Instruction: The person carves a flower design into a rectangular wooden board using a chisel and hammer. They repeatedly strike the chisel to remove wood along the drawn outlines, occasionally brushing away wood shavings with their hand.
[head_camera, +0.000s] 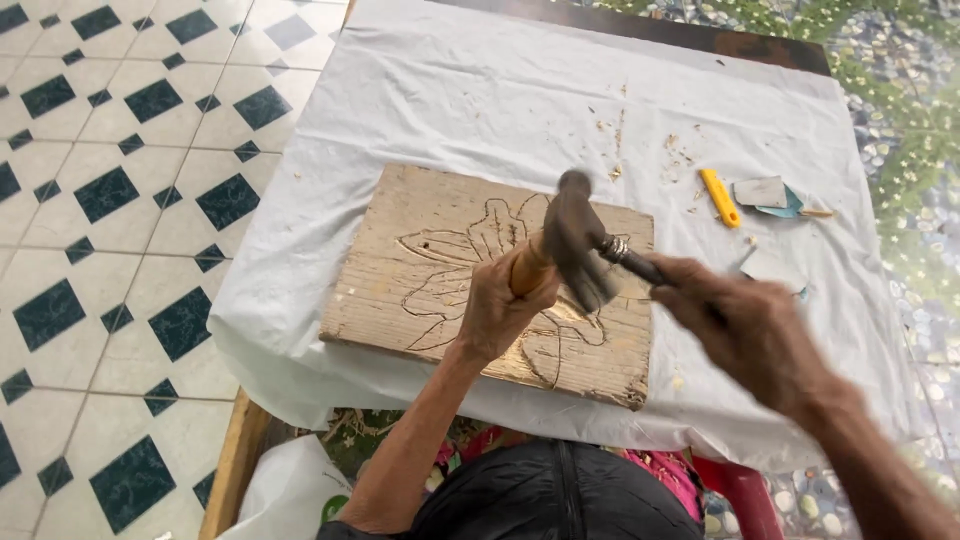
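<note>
A weathered wooden board (420, 270) with a carved flower outline lies on a white cloth (480, 100) over a small table. My left hand (495, 310) is closed around the orange wooden handle of a chisel (530, 265), which stands on the board near the flower's middle. My right hand (740, 320) grips the dark handle of a hammer (580, 240). The hammer's blurred head sits just over the top of the chisel handle. The chisel's blade is hidden behind my left hand.
A yellow utility knife (720, 197) and scraps of sandpaper (765, 192) lie on the cloth at the right, with wood chips (610, 130) scattered behind the board. Tiled floor (110, 200) lies to the left, a pebble-pattern surface (900, 110) to the right.
</note>
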